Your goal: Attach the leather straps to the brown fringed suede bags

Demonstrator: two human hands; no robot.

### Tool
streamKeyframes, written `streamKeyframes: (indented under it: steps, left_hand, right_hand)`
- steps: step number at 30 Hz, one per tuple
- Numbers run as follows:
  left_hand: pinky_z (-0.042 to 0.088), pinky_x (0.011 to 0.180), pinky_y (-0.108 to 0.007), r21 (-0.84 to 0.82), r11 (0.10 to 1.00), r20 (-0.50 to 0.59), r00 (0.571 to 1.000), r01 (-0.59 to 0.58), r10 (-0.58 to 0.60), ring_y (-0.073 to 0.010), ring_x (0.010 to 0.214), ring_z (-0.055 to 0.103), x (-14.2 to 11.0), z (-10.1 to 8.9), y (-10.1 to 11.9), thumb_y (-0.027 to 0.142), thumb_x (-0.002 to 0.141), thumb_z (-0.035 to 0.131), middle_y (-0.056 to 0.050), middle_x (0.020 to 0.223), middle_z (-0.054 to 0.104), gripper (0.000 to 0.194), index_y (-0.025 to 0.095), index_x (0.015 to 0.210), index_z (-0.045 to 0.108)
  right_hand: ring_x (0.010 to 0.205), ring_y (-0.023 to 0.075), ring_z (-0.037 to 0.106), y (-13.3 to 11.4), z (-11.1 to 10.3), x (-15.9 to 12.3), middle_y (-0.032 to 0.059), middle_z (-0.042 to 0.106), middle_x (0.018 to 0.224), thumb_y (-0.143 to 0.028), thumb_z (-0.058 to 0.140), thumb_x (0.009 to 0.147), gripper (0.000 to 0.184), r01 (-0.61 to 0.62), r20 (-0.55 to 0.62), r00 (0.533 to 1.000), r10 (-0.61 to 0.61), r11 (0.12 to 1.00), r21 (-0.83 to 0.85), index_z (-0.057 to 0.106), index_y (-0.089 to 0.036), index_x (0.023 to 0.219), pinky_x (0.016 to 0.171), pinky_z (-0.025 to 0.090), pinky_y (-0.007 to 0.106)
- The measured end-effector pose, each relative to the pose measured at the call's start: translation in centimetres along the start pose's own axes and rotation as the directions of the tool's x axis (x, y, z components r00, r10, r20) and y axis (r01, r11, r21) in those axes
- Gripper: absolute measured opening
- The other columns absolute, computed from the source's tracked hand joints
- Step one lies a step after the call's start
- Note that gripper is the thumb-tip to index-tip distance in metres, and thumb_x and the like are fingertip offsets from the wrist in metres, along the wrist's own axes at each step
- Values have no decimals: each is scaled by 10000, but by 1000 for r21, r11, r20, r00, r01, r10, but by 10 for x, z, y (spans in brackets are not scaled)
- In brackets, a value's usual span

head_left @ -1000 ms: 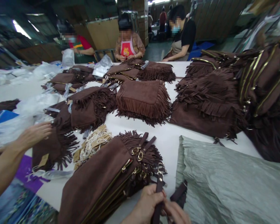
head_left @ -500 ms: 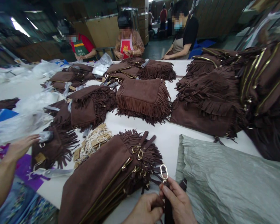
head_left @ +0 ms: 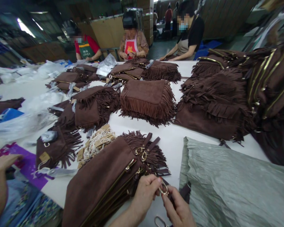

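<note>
Head view: the left grip [head_left: 144, 190] and right grip [head_left: 180, 206] both pinch a clasp [head_left: 164, 189], a bag [head_left: 99, 179] left of them, a grey sheet [head_left: 234, 176] to their right.

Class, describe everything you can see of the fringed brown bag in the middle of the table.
The brown bag looks like suede, with a plain, flat upper panel and a rounded near-right corner. Long, thin fringe hangs along its near and right sides. It lies flat on the white table, further fringe showing beneath. No hand touches it.
</note>
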State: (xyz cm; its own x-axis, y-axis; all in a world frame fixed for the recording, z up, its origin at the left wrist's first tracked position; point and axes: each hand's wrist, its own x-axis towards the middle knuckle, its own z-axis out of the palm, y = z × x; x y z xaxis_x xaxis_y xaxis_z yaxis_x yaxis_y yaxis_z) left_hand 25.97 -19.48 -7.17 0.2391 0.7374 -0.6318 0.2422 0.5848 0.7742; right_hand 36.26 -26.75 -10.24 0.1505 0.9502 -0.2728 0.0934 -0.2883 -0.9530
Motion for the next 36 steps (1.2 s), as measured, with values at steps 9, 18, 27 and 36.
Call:
streamKeyframes:
  steps: [9,18,27,36]
  left_hand:
    - [215,409,-210,34,998,-19,998,55,-55,-69,376,317,-3,5,-15,456,715,436,31,414,434,382,147,506,514]
    - [388,563,-242,712,468,64,711,-524,700,-134,607,514,-16,-16,-17,208,852,310,-49,652,572,304,131,727,576]
    - [340,742,-414,969,-161,246,705,-186,665,-266,963,447,-1,-55,45,294,770,530,-97,1064,534,125,200,835,581]
    - [339,786,-447,972,-155,232,790,-175,568,-290,1012,422,5,-64,59,275,751,511,-128,1087,498,128,177,814,564]
  right_hand:
    - [783,181,641,46,17,-3,83,646,896,-237,321,858,278,335,-90,905,-415,829,-448,461,-206,1095,679,525,262]
    - [725,152,658,35,7,11,90,668,842,-127,361,828,262,459,92,859,-504,678,-574,422,-160,1081,615,531,198]
    - [600,151,652,37,12,12,57,665,740,-152,364,823,240,451,47,848,-528,672,-588,467,-139,1039,526,522,198]
    - [668,155,653,30,16,18,59,664,801,-191,334,842,236,385,-46,873,-485,746,-544,455,-173,1042,577,529,217]
